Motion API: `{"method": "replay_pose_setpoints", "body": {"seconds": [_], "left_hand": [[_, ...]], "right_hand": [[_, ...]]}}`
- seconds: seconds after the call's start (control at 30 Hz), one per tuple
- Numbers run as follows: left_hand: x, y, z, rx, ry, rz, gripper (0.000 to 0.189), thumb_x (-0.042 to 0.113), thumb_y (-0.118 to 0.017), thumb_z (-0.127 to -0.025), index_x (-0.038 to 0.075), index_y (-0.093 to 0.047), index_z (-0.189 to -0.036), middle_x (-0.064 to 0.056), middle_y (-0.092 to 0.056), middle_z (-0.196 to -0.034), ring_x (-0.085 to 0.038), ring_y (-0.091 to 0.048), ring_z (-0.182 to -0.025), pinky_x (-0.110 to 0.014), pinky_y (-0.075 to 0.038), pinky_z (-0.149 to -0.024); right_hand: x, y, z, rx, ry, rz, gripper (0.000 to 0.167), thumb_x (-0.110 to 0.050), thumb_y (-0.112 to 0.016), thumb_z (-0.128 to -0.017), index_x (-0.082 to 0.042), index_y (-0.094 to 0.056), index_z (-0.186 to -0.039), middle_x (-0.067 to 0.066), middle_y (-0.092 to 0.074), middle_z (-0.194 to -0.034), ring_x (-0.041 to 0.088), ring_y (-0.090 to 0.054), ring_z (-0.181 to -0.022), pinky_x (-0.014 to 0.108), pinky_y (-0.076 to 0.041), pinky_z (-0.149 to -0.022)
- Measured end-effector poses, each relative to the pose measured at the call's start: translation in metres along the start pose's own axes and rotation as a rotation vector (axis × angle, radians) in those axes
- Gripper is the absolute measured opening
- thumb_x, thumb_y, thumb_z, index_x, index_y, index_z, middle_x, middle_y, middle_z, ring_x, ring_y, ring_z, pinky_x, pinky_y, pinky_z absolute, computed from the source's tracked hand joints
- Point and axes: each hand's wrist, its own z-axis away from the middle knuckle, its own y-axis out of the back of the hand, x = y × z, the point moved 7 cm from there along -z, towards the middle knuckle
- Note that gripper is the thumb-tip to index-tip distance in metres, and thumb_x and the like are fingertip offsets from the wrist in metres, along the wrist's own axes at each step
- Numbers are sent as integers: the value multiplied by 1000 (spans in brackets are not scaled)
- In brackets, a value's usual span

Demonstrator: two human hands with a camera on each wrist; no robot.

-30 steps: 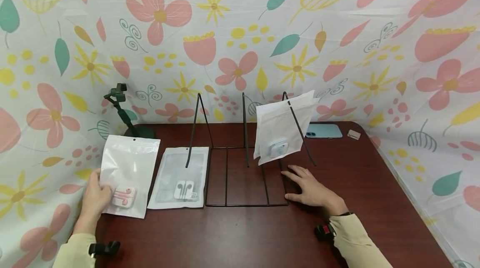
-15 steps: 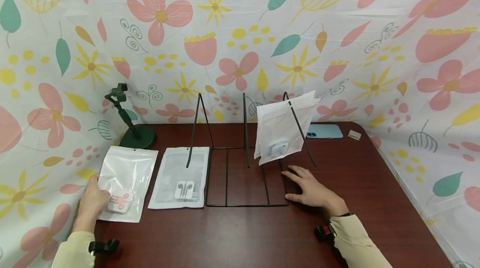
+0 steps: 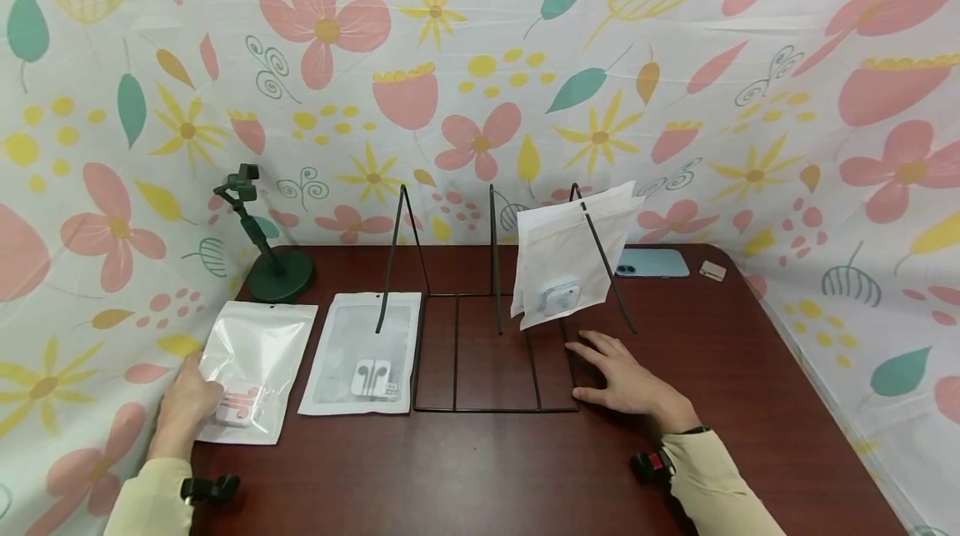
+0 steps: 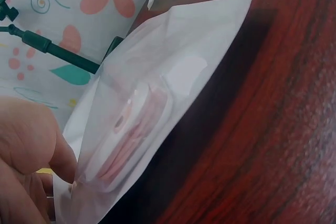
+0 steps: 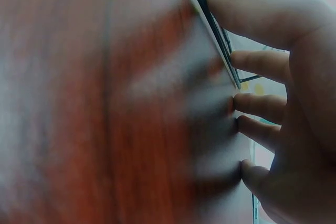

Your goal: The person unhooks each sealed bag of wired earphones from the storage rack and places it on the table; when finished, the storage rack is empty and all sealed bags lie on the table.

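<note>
- Since a second ago, the white bag (image 3: pixel 258 361) with the pink earphone case (image 3: pixel 238 404) had come down toward the table (image 3: pixel 480 478) and lay flatter; more of the green stand's base (image 3: pixel 279 273) showed behind it.
- Right hand (image 3: pixel 622 373) had stayed put.
- Left hand (image 3: pixel 186 403) pinched the bag's left edge, thumb on top; left wrist view showed the bag tilted, a dark shadow alongside. Full contact with table: couldn't tell.
- Bag sat at the table's left side, just left of a second bag (image 3: pixel 360 336) with gray-and-white earphones (image 3: pixel 371 378).
- Right hand's fingers were spread and loose, grasping nothing; thumb touched the right side of the black wire rack (image 3: pixel 495 411).
- White bags (image 3: pixel 562 252) leaned at the rack's right upright, its front leg crossing before them.
- Light-blue phone (image 3: pixel 652 262) and small card (image 3: pixel 712 271) lay at the back right.
- Floral cloth (image 3: pixel 480 19) hung behind.
</note>
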Motion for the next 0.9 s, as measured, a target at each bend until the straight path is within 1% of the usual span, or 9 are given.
{"method": "replay_pose_setpoints", "body": {"seconds": [0.13, 0.3, 0.47, 0.63, 0.7, 0.9], "left_hand": [[-1, 0, -1, -3, 4, -52, 68, 9, -45, -88, -3, -18, -149, -41, -35, -134, -57, -40, -114, -69, -34, -95], [1, 0, 1, -8, 28, -95, 65, 12, -48, -89, 0, -22, -148, -39, -40, -126, -55, -44, -108, -69, -38, -84], [5, -1, 4, -7, 42, -130, 60, 13, -50, -90, -1, -27, -143, -38, -44, -119, -53, -46, -101, -65, -41, -77], [7, -3, 6, -21, 63, -175, 62, 14, -51, -92, -4, -24, -144, -38, -42, -121, -52, -46, -99, -66, -41, -78], [7, -4, 6, -29, 62, -191, 63, 15, -52, -92, -6, -24, -144, -39, -41, -122, -53, -46, -99, -66, -41, -78], [9, -3, 6, -29, 44, -217, 56, 16, -51, -91, -11, -30, -135, -37, -42, -116, -52, -47, -95, -64, -42, -74]], "right_hand": [[0, 0, 0, -4, 1, 1, 73, -43, -72, -86, -12, -45, -146, 22, -32, -153, 43, -29, -139, 64, -34, -103], [0, 0, 0, -1, -3, 3, 72, -43, -72, -86, -12, -46, -146, 22, -33, -152, 43, -29, -138, 64, -34, -102], [0, 1, 0, 5, 1, 7, 72, -43, -72, -86, -13, -46, -146, 22, -33, -152, 43, -30, -138, 63, -35, -103], [-1, 2, 0, 15, 10, 8, 72, -44, -72, -86, -12, -47, -145, 23, -34, -151, 45, -31, -137, 64, -35, -102], [-1, 2, 0, 9, 8, 5, 72, -44, -72, -85, -12, -46, -145, 23, -34, -152, 44, -30, -138, 64, -34, -103], [1, 0, -1, 1, 8, 1, 74, -44, -72, -85, -12, -45, -146, 22, -33, -152, 43, -29, -139, 64, -33, -104]]}}
